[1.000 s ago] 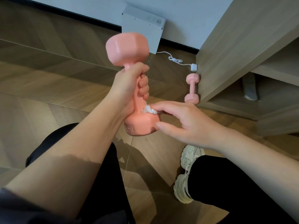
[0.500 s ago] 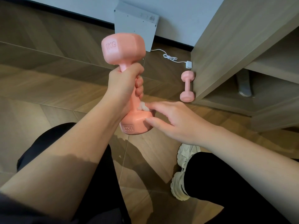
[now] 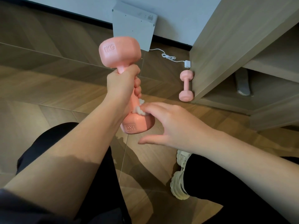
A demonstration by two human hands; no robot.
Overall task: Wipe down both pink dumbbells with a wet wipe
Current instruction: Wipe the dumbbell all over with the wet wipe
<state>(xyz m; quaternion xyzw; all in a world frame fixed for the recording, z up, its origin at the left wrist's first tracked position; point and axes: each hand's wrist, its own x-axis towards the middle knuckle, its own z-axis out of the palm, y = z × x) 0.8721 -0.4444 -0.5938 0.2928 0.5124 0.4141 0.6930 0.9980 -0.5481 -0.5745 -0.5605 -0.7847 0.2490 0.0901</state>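
I've got my left hand (image 3: 123, 89) curled round the pink plastic 1KG dumbbell's (image 3: 119, 50) handle, left of the wooden cabinet (image 3: 226, 46). My right hand (image 3: 174, 126) presses a wadded white wipe (image 3: 140, 109) on its lower head, fingers (image 3: 155, 105) straightish, thumb splayed. Next up, probably: the other pink dumbbell (image 3: 186, 85) against the cabinet.

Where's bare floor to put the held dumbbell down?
Widest bare floor: left of the left hand, between the skirting and the left knee. A smaller patch lies between the held dumbbell and the second dumbbell. Crowded by the cabinet: second dumbbell, white cable, adapter. A shoe occupies the floor by the right leg.
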